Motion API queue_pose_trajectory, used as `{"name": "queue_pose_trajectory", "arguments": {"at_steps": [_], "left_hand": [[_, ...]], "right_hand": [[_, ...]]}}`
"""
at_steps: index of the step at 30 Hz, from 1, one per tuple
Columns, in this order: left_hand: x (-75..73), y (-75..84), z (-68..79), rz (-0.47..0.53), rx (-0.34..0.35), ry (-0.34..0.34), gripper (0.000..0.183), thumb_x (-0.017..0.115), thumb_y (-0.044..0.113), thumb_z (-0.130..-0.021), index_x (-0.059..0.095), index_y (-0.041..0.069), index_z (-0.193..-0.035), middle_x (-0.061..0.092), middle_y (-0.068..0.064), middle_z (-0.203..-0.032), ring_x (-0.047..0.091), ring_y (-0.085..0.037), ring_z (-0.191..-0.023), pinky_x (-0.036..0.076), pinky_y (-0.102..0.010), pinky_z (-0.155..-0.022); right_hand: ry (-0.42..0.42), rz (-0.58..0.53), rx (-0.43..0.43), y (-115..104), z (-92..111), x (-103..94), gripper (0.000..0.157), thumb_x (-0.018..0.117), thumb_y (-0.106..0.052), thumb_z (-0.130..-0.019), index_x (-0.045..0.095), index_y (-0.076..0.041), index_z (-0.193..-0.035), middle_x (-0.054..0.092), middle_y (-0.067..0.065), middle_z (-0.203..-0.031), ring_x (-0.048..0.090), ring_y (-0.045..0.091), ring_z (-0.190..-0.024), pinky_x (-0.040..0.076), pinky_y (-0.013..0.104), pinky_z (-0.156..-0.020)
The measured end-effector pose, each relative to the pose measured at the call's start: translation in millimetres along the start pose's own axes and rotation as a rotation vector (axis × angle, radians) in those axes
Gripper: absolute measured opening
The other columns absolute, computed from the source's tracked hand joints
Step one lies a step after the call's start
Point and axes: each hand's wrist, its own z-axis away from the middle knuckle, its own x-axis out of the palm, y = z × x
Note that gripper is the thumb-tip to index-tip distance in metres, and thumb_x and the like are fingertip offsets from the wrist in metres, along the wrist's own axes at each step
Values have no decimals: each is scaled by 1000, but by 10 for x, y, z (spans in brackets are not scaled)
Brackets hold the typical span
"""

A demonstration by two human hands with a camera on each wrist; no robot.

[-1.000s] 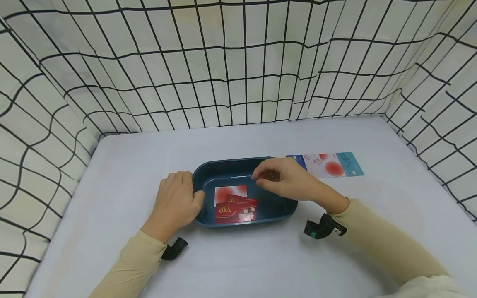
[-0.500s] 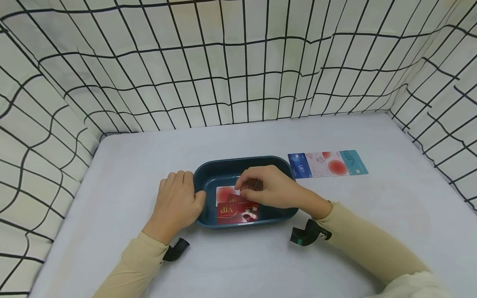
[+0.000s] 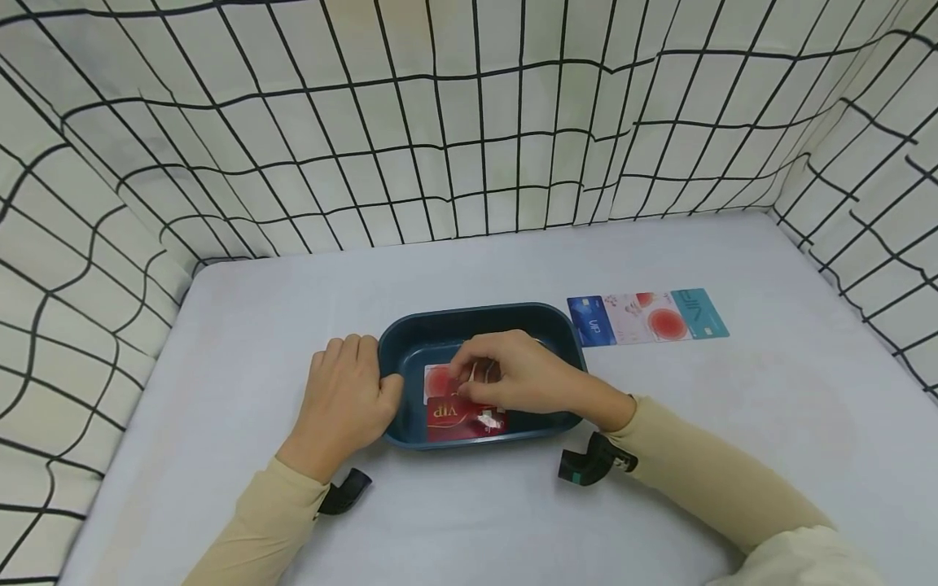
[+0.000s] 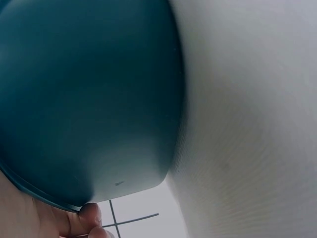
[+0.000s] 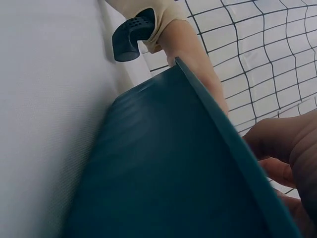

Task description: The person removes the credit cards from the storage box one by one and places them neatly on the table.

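A dark teal oblong tray holds two red VIP cards and a white card with a red circle. My left hand grips the tray's left end. In the left wrist view, fingertips curl at the rim. My right hand reaches in over the right side, thumb and fingers bent, their tips right at the upper red card and covering much of it. I cannot tell whether they pinch a card. The near wall hides part of this hand in the right wrist view.
Right of the tray, a blue VIP card, a pale card with red circles and a teal card lie side by side on the white tabletop. Black wire grid stands along the back and sides.
My right hand has moved left inside the tray, from its right side onto the cards there, and uncovered the blue card outside. The left hand keeps its grip on the tray.
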Motion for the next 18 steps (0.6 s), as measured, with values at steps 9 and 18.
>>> {"name": "queue_pose_trajectory", "arguments": {"at_steps": [9,18], "left_hand": [[10,4,-3,7,6,17,21,51,20,-85,51,0,-83,50,-14,-75,45,-32,-73,34,-41,-68],[3,3,-1,2,5,7,19,52,19,-84,51,0,-83,49,-13,-74,44,-31,-72,33,-41,-68]], "right_hand": [[-16,-8,2,49,-25,58,18,75,-12,-90,73,-13,-109,75,1,-103,65,5,-84,57,17,-76],[-45,22,16,76,-56,93,21,76,-12,-89,73,-11,-110,75,2,-104,65,7,-84,57,17,-76]]}}
